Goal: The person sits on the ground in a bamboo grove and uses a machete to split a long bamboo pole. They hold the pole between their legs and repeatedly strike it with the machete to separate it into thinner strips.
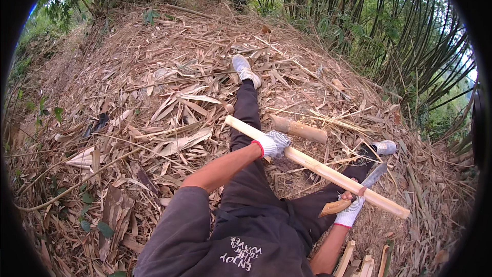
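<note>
A long pale strip of split bamboo (328,173) lies slantwise across my outstretched legs, its far end up to the left. My left hand (275,144), in a white knit glove with a red cuff, is closed around its upper part. In my right hand (350,210), gloved the same way with bare fingertips showing, is a knife. The knife's curved wooden handle (335,207) sticks out to the left, and its grey blade (374,175) points up to the right beyond the strip. Right fingers are at the strip's lower part; their exact contact is partly hidden.
A short thick bamboo piece (300,129) lies between my legs. Several split bamboo pieces (345,258) are beside my right forearm. Dry leaves and husks (169,100) cover the ground. A long thin stick (77,187) lies at left; bamboo clumps (328,0) stand beyond.
</note>
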Available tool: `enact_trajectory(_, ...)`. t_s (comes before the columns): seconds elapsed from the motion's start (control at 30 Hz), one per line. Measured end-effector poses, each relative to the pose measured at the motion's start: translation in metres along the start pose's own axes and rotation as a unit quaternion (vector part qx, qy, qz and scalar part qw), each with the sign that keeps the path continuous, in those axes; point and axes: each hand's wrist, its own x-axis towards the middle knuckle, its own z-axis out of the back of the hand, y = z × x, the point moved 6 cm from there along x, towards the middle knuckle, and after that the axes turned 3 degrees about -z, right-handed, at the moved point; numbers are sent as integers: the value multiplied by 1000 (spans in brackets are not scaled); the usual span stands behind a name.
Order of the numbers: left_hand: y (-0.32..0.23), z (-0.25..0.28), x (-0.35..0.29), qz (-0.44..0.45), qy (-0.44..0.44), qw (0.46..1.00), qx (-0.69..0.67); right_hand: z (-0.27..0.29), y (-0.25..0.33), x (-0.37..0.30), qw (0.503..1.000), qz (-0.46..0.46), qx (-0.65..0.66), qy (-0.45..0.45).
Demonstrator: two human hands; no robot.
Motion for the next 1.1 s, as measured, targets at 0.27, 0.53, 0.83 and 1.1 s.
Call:
enact_trajectory(0.27,-101,-4,-112,-57,328,766,-551,-34,43,39,997,-53,-21,49)
enact_trajectory(0.53,-108,-26,-164,102,81,575,-807,-16,-20,35,987,-155,-52,1)
enact_trajectory(0.83,-88,-39,-212,198,28,541,-817,-40,-24,-30,804,-120,-581,43)
enact_trajectory(1.1,-113,-67,-230,230,54,439,-867,-86,-57,-90,479,195,-814,265)
